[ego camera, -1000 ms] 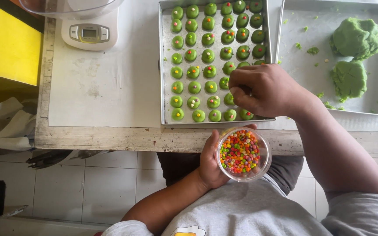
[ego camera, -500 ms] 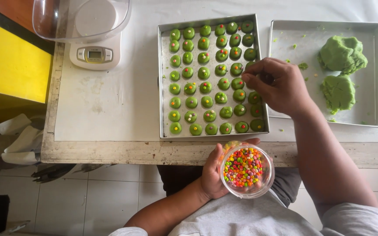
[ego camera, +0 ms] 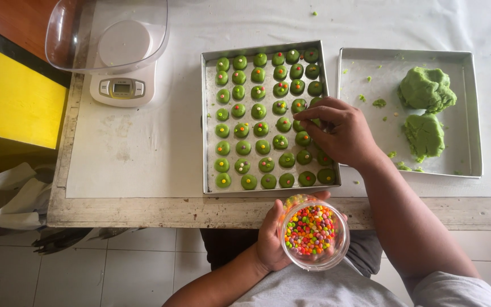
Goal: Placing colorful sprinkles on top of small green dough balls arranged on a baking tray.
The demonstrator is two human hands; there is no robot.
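A square metal tray holds rows of small green dough balls, each topped with a coloured candy. My right hand hovers over the tray's right columns, fingertips pinched just above a ball near the third row. My left hand holds a clear plastic cup of multicoloured candies below the table edge, in front of my lap.
A second metal tray at the right carries two lumps of green dough and crumbs. A white kitchen scale with a clear bowl stands at the back left. A yellow surface lies left of the table; tiled floor below.
My right hand has moved up the tray's right side, from the lower rows toward the middle rows. The candy cup has stayed in my left hand.
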